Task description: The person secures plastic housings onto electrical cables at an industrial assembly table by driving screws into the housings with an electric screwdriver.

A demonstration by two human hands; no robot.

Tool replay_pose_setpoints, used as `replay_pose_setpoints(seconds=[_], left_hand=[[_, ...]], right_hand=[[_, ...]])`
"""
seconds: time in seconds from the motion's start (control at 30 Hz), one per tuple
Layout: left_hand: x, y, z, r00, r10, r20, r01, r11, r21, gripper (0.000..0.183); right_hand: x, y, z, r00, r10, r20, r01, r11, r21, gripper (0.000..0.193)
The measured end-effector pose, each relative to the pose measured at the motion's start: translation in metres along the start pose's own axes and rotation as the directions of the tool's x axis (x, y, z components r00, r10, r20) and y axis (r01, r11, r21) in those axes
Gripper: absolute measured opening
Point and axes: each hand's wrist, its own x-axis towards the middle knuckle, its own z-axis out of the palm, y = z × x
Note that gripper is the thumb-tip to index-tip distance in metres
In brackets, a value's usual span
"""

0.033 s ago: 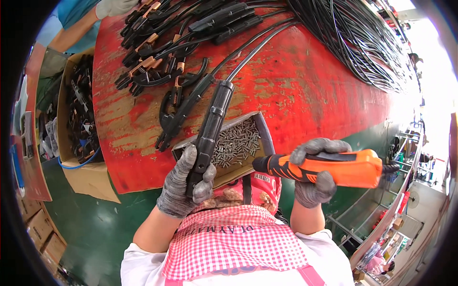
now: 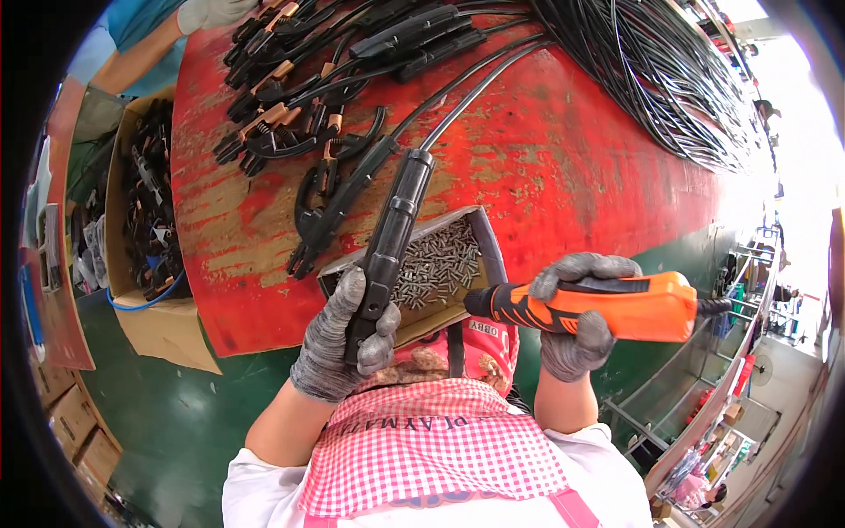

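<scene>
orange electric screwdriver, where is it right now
In the head view, the orange electric screwdriver is right of centre in the gloved right hand, its black nose pointing left, near the lower right corner of the screw box.

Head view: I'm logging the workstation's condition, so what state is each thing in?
Left hand: gloved, closed around the black handle
Black handle: tilted, cable entering its far end
Right hand: gloved, gripping the orange tool
Orange tool: tip apart from the handle; running or not, cannot tell
Small box: open, holding loose metal pieces
Black cables: bundled, curving
Cardboard box: open, filled with parts
Red table: paint worn
</scene>
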Motion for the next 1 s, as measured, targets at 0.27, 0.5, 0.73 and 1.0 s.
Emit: replay_pose_setpoints(seconds=[0.27,0.5,0.73,1.0], left_hand=[[0.001,0.0,-0.001,0.999,-0.023,0.024,0.022,0.999,0.042,0.045],[0.0,-0.001,0.0,1.0,-0.008,-0.001,0.008,0.997,0.078,0.044],[-0.002,-0.001,0.0,1.0,-0.01,-0.005,0.011,0.996,0.094,0.04],[0.0,-0.002,-0.007,0.998,-0.062,0.03,0.061,0.998,0.032,0.038]], right_hand=[[-0.002,0.007,0.005,0.992,0.049,-0.114,-0.056,0.997,-0.058,0.052],[0.006,-0.01,0.0,0.998,-0.053,-0.019,0.053,0.999,0.004,0.044],[0.019,-0.048,0.012,0.982,-0.182,0.057,0.165,0.961,0.221,0.043],[0.032,-0.067,0.041,0.972,-0.211,0.105,0.163,0.923,0.35,0.037]])
